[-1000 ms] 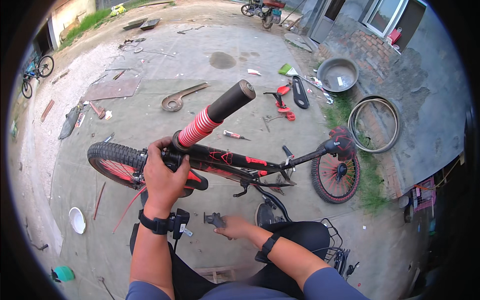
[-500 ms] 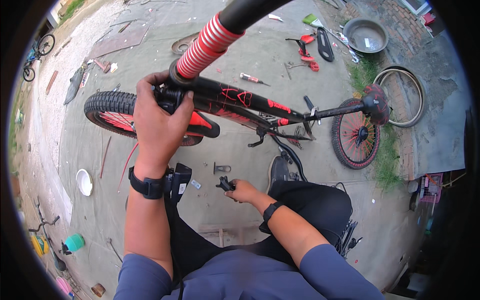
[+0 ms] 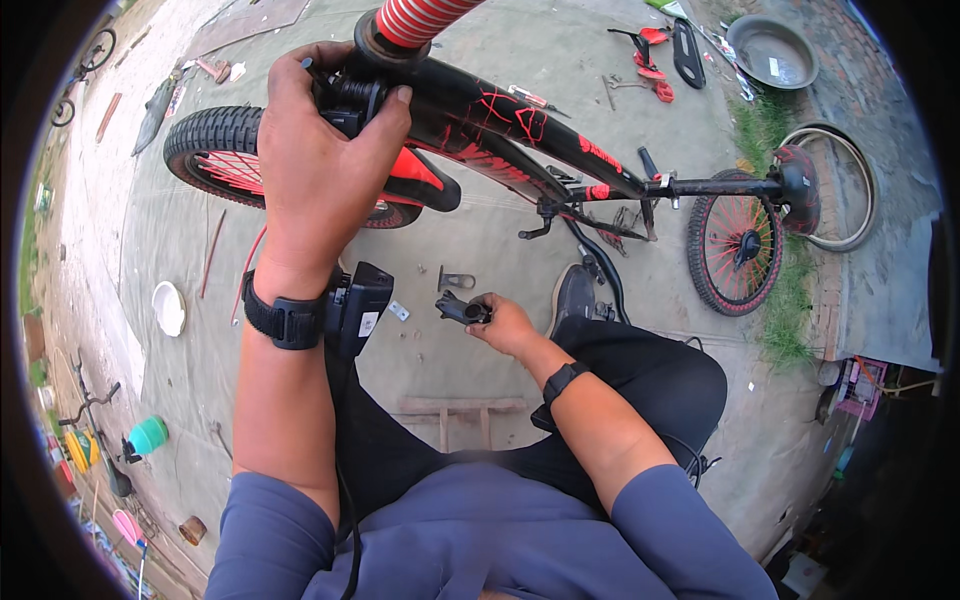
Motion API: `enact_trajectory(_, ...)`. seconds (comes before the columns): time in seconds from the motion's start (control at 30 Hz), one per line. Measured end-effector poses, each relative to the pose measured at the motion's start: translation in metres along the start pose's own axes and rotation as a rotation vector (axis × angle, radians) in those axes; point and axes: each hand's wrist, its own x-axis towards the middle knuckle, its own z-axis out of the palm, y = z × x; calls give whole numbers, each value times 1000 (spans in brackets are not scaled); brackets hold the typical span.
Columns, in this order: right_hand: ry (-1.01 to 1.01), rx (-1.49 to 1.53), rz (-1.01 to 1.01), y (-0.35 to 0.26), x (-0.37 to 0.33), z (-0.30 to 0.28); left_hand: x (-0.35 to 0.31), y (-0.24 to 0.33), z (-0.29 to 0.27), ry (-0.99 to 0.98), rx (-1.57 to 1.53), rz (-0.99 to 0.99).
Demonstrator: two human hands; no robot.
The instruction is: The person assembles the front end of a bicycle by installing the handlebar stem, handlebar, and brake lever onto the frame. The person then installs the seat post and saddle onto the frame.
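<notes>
Turned since half a second ago, a black clamp-like part (image 3: 457, 307) shows what looks like a round opening, while the red-and-white banded tube (image 3: 425, 15) runs further out past the upper edge. The part is pinched in the right hand (image 3: 508, 325), fingers closed on one end with the other left free, a grip that seems meant to keep the piece easy to view and rotate.

At 10 o'clock from there, the left hand (image 3: 325, 165) wraps the front end of a black-and-red bicycle (image 3: 490, 115), thumb on one side and fingers on the other, apparently to steady it, since no stand is visible. Exactly what the palm covers cannot be told.

A front wheel (image 3: 210, 150) sits at the left hand's 9 o'clock, partly hidden by it. Another red-spoked wheel (image 3: 748, 246) stands between the right hand's 2 and 3 o'clock, near the saddle (image 3: 800, 190).

Close by on the floor, a slotted metal bracket (image 3: 458, 281) lies at the right hand's 10 to 11 o'clock, and a small metal plate (image 3: 399, 311) at 9. A dark shoe (image 3: 573, 297) crowds its 2 o'clock, and a black wrist-mounted box (image 3: 362, 300) juts from the left forearm toward the loose hardware. Farther off lie a white bowl (image 3: 169, 308) at the left hand's 7 to 8 o'clock and a grey basin (image 3: 770, 52) between the right hand's 1 and 2.
</notes>
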Motion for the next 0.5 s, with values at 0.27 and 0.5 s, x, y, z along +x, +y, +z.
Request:
enact_trajectory(0.27,64,37,-168,4,5,1,-1,4,-1,-34,32,-17)
enact_trajectory(0.5,46,57,-182,3,6,-2,0,1,2,17,16,-16)
